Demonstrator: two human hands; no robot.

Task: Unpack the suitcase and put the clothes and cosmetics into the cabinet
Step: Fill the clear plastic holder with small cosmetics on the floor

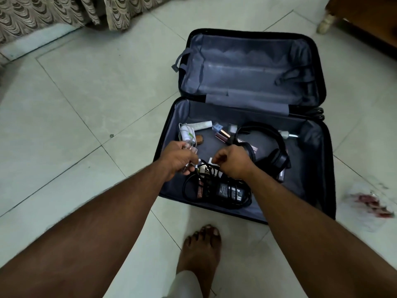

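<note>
1. I am holding a few small clear-and-white items (190,149) in my left hand (176,158), fingers curled round them, over the near-left part of the suitcase's lower half; I cannot tell exactly what they are, but they look like small cosmetic pieces.
2. My right hand (233,161) is hovering clenched just beside the left, over the middle of the lower half, knuckles up; whether it is pinching something small I cannot tell, so I am treating it as possibly loaded.
3. I am judging the step as gathering the loose cosmetics, so I am keeping the left grip firm and level to stop anything slipping out between the fingers.
4. Directly under my hands a black power adapter (229,189) and its coiled cable (194,179) are lying along the near edge; I am avoiding hooking the cable when lifting.
5. Towards the far-left corner of the lower half are a white tube (200,125) and a white charger with its cord (186,134), with a small brown item (199,140) near them.
6. Pinkish cosmetic sticks (223,135) are lying mid-compartment, touching black headphones (266,145) at their right; I am planning to take the sticks and leave the headphones.
7. The suitcase (320,97) is lying open on the tiled floor (86,93); its lid half is holding no clothes, and no clothes are showing in the lower half either.
8. The wooden furniture (365,20) at the frame's upper right may be the cabinet; I cannot confirm that.
</note>
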